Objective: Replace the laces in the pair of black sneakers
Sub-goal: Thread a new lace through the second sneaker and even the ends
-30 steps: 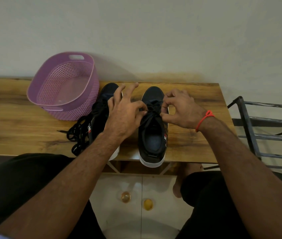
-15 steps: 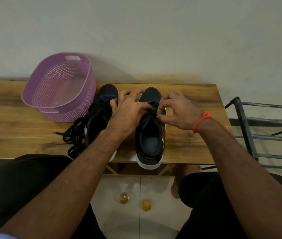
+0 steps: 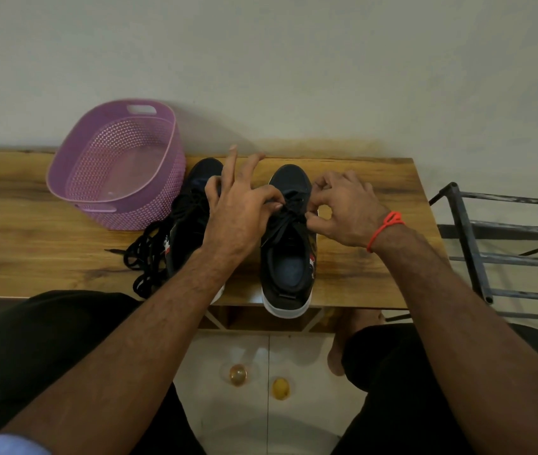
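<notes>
Two black sneakers with white soles stand side by side on the wooden table, toes toward the wall. The right sneaker has a black lace across its tongue. My left hand pinches that lace from the left with thumb and forefinger, its other fingers spread. My right hand, with a red thread at the wrist, pinches the lace from the right. The left sneaker is partly hidden by my left forearm. A heap of loose black laces lies to its left.
An empty purple plastic basket sits at the back left of the table against the wall. A dark metal rack stands to the right of the table. My knees are just below the table's front edge.
Both hands stay on the right sneaker's lace. My left fingers have spread upward again, and my right hand has shifted slightly on the lace.
</notes>
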### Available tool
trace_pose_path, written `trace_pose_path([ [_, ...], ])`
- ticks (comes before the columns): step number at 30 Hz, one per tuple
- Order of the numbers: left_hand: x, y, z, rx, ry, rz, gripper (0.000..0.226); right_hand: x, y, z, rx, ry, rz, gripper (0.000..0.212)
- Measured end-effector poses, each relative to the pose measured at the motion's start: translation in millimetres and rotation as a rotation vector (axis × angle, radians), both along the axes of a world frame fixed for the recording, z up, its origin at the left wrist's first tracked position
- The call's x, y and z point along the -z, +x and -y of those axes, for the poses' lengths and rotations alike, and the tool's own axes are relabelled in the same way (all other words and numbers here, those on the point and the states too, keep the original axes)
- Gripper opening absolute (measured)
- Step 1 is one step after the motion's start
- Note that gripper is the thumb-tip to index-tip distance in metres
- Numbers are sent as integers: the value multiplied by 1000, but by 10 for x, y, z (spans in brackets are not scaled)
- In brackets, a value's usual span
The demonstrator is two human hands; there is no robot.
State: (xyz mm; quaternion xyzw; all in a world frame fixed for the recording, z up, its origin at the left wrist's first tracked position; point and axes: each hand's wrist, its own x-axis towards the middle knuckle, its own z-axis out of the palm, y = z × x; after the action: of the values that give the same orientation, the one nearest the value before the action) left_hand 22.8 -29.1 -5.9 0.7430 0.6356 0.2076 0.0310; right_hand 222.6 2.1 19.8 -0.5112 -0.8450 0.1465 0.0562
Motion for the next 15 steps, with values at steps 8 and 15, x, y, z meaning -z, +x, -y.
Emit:
trace_pose_path([
  [8,47,6,24,17,-28,17,11,-9,-13,-8,-21,-47,-4,11],
  [15,67,13,20,22,13,8,10,-18,-43,65,5,71,32,11],
])
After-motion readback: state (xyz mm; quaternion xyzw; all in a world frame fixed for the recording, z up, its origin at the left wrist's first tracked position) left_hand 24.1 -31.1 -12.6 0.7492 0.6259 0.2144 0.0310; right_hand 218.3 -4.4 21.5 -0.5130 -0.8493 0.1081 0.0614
